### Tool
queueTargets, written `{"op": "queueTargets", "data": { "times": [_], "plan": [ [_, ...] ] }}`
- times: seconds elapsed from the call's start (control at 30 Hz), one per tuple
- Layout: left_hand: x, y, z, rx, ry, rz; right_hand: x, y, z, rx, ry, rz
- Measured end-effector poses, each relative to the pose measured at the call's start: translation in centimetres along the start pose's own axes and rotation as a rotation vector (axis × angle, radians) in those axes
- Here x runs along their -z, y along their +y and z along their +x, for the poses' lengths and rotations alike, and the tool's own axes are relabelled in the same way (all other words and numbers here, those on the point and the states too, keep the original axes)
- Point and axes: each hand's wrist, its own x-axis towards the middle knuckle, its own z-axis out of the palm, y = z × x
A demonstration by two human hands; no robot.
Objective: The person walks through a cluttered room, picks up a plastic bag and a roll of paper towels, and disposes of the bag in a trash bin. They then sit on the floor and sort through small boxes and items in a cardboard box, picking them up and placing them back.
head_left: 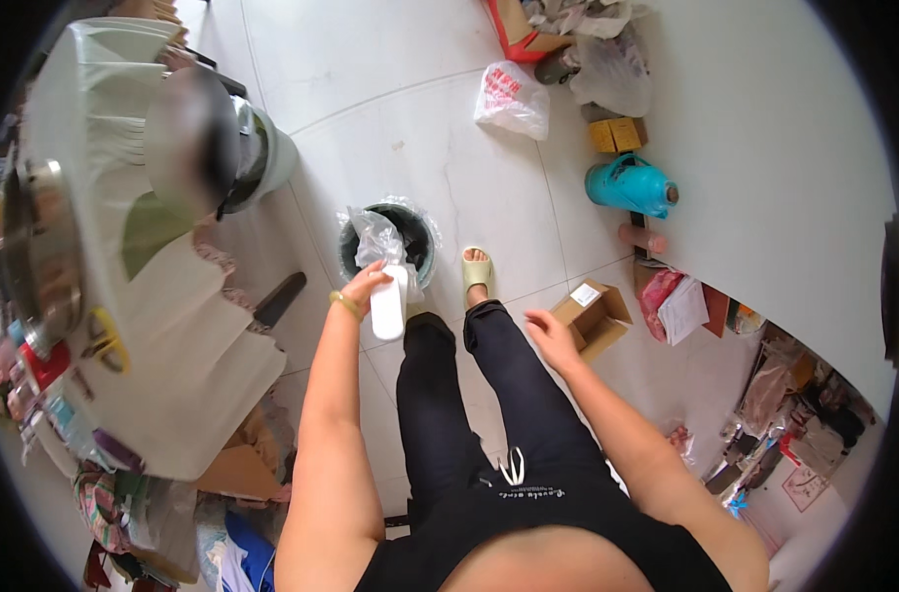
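Note:
My left hand [366, 284], a yellowish bangle at its wrist, is closed on a white oblong object [388, 308], flat with rounded ends; I cannot make out what it is. Beside those fingers, crumpled clear plastic [378, 242] lies over the bin's opening; whether the hand also grips it is unclear. The round dark-green bin [347, 259] has a clear liner and stands on the floor just beyond this hand. My right hand [553, 340] is empty, with fingers loosely apart. Close beside it on the floor sits an open cardboard box [596, 326].
A cloth-covered table [188, 395] fills the left, with a metal pan [55, 252] on it. A pale bucket [277, 158] stands beyond. At right are a turquoise flask [627, 185], a yellow box [617, 134] and a white plastic bag [512, 101]. Clutter lines both sides.

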Motion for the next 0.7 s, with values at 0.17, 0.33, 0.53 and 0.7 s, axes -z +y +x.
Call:
{"op": "queueTargets", "data": {
  "times": [0.17, 0.33, 0.53, 0.7],
  "plan": [
    [2.8, -1.8, 14.0, 0.035, 0.135, 0.134, 4.1, 8.7, 2.0, -0.223, 0.147, 0.052],
    [6.3, -4.7, 23.2, -0.028, 0.179, 0.596, 4.1, 13.2, 2.1, -0.383, 0.178, 0.102],
    [7.4, -5.9, 27.6, -0.134, 0.38, 1.215, 2.8, 16.3, 2.4, -0.475, 0.167, 0.155],
    [8.7, -7.0, 26.0, -0.272, 0.365, 1.027, 1.6, 14.6, 3.1, -0.48, 0.112, 0.187]
  ]
}}
